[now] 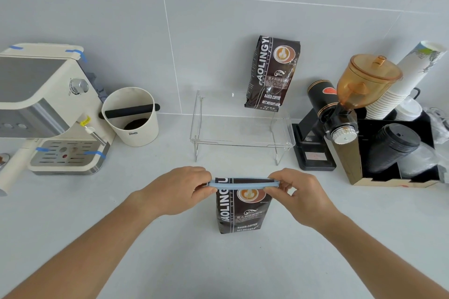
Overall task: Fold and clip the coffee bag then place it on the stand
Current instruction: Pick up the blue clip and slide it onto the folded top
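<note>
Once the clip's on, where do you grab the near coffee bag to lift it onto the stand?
Probably by the body below the blue clip, from the side: the near coffee bag stands upright, its narrow flanks bare. The left hand and right hand now hold the clip's ends across the folded top. Set it left of the second bag, on the clear stand.

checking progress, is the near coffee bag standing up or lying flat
Standing upright. The near coffee bag rests on its base on the counter, while the left hand and right hand hold the blue clip across its top.
</note>
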